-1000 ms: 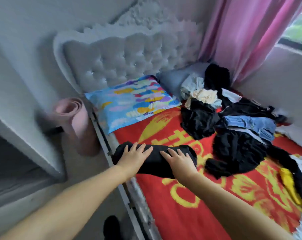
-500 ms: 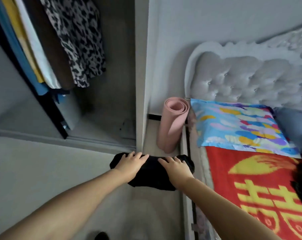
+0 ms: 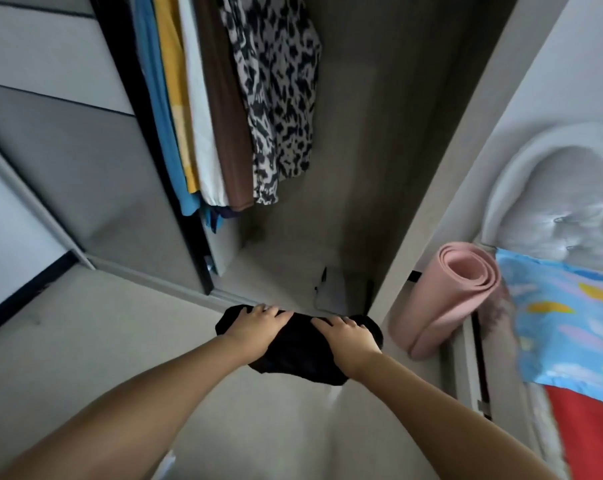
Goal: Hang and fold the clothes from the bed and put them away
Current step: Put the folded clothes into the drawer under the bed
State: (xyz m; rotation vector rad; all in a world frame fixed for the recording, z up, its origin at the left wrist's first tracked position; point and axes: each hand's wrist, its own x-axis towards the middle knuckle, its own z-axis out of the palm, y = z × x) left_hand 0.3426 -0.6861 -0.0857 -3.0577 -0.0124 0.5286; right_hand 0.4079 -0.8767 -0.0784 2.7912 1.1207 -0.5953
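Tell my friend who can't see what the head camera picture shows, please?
Two bare hands, left hand and right hand, carry a folded black garment toward an open wardrobe. Inside hang blue, yellow, white, brown and leopard-print clothes. A rolled pink mat stands beside the bed on the right.

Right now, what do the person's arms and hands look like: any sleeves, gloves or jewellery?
Both forearms are bare with no sleeve in view. The left hand and the right hand wear no gloves; no rings, watch or bracelet can be seen.
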